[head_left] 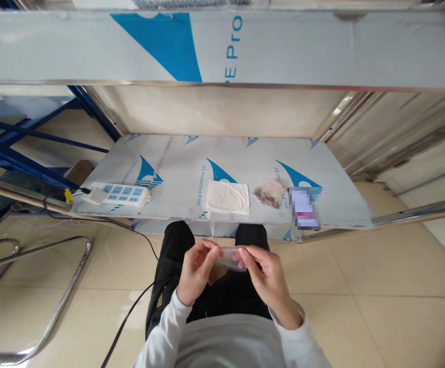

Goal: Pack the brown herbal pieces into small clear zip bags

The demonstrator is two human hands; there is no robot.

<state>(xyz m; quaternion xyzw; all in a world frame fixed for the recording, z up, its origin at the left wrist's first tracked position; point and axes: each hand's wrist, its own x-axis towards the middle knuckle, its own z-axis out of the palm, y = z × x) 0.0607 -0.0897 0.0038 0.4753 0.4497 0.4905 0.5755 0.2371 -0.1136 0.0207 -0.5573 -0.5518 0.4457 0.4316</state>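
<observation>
Between both hands, above my lap, stretches a small clear plastic bag (228, 259). My left hand (197, 268) pinches its left upper corner between thumb and finger. At the right upper corner, my right hand (265, 273) has the same kind of pinch. Whether anything lies inside the bag I cannot make out. On the shelf in front of me lie a folded white cloth or tissue (228, 197) and, to its right, a clear bag of small brown pieces (270, 194). A phone (304, 208) with a lit, blurred screen rests beside that bag, over the shelf's front edge.
A white power strip (126, 194) with a plug in its left end lies on the film-covered shelf (180, 168). Its black cable (128, 312) runs down past my left leg. An upper shelf edge (283, 48) crosses overhead. A metal-framed chair (67, 296) stands at left.
</observation>
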